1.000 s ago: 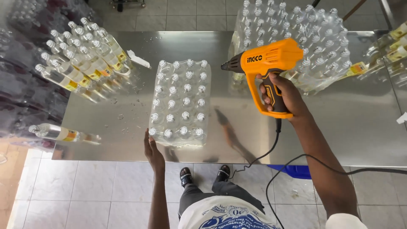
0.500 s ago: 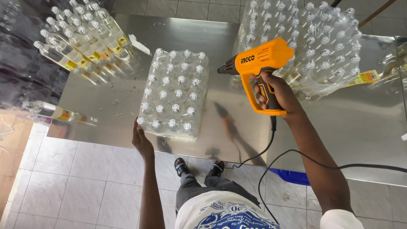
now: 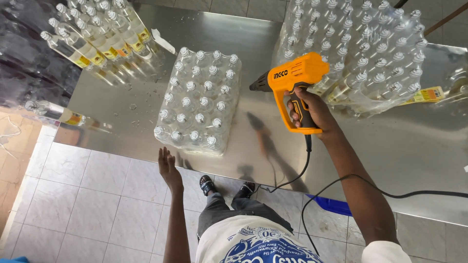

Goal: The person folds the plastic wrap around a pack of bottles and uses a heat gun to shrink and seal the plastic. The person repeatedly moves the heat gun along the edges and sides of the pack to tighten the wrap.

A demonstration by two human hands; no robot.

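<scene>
Bottles, small and clear with silver caps, sit packed in a film-wrapped block (image 3: 199, 101) near the middle of the steel table (image 3: 414, 160), its near edge close to the table's near rim. The left hand (image 3: 168, 168) hovers just short of that near edge, open with fingers spread, touching nothing. The right hand (image 3: 312, 111) is closed around the grip of an orange heat gun (image 3: 292, 80), whose dark nozzle points left toward the pack's right side; its black cord (image 3: 312, 195) trails down off the near rim. A larger wrapped stack of bottles (image 3: 360, 53) stands far right, and loose labelled bottles (image 3: 92, 41) lie far left. The pack looks heavy for its size and fairly stiff, the film smooth and likely slippery; gripping low at two opposite sides seems safer than pulling on the wrap.
</scene>
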